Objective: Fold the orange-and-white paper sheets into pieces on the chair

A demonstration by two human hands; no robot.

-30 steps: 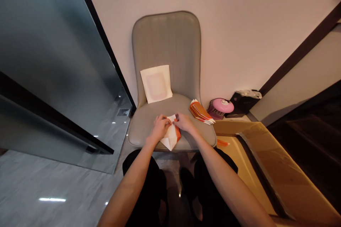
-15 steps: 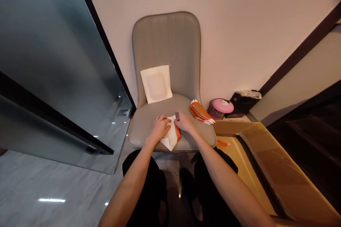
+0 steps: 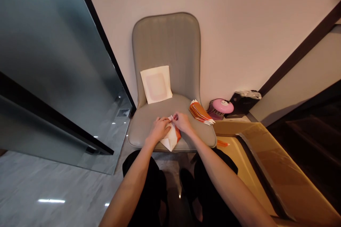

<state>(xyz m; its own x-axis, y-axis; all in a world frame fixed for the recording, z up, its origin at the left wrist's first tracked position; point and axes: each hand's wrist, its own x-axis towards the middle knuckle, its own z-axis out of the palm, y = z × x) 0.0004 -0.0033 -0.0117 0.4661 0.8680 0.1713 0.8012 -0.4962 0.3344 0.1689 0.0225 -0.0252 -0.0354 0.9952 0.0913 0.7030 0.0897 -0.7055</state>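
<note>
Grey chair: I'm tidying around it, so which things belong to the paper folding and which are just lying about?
Belonging, it seems:
partly folded paper
orange-and-white stack
white square paper
grey chair
perhaps cardboard box, orange piece inside

Apparently lying about:
pink device
black container

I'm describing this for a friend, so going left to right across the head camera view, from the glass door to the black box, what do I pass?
Glass door, left hand, folded white-and-orange paper, right hand, stack of orange folded papers, pink device, black box.
</note>
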